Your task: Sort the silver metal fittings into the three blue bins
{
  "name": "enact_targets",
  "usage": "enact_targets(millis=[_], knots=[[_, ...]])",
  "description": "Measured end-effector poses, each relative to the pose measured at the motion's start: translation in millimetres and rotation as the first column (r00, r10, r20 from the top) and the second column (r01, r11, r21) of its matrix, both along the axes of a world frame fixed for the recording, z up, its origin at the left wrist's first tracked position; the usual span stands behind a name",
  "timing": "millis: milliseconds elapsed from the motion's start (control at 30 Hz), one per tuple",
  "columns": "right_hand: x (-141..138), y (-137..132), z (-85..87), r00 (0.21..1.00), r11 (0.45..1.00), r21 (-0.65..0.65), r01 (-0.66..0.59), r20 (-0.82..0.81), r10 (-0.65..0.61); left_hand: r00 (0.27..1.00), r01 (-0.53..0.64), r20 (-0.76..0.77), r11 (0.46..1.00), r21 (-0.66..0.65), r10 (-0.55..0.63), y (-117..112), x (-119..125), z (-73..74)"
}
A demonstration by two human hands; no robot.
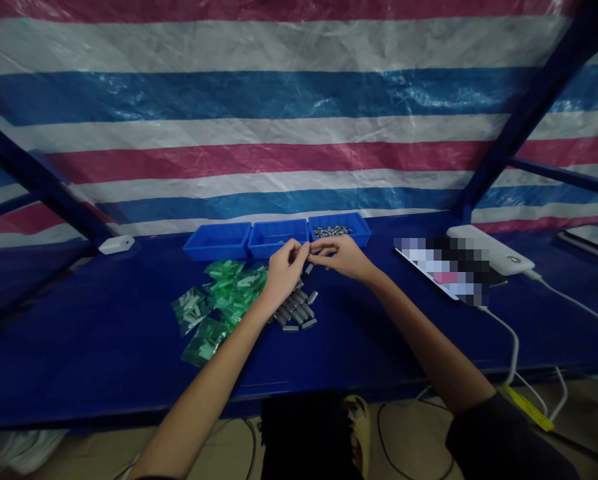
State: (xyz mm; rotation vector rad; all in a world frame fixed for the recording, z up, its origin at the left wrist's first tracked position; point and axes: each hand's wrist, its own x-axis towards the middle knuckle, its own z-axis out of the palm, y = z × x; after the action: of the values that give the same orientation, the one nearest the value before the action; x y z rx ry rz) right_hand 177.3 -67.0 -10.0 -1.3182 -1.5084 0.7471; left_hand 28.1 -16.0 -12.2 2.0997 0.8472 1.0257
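Note:
My left hand (285,268) and my right hand (343,257) meet fingertip to fingertip over the table, just in front of the blue bins. Both are closed in a pinch, and whatever sits between the fingertips is too small or hidden to name. Below my left hand lies a cluster of short grey metal-looking pieces (297,308), partly covered by that hand. Left of it is a heap of small green plastic bags (229,288); one clear bag (191,309) at its edge contains pale strips. Small shiny metal parts (333,231) lie in the right-hand bin.
Three blue bins stand in a row: left (219,252), middle (277,249), right (363,235). To the right are a phone (423,270) with a blurred screen, a white power bank (513,261) and white cables (515,340). A white object (117,245) sits at the back left. Blue frame posts flank the table.

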Motion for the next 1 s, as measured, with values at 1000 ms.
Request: enact_targets(millis=[1000], knots=[[9.5, 13.7, -31.6, 0.954, 0.999, 0.009, -0.038, 0.299, 0.034, 0.790, 0.143, -0.606, 0.937, 0.319, 0.086, 6.6, -0.7, -21.3]])
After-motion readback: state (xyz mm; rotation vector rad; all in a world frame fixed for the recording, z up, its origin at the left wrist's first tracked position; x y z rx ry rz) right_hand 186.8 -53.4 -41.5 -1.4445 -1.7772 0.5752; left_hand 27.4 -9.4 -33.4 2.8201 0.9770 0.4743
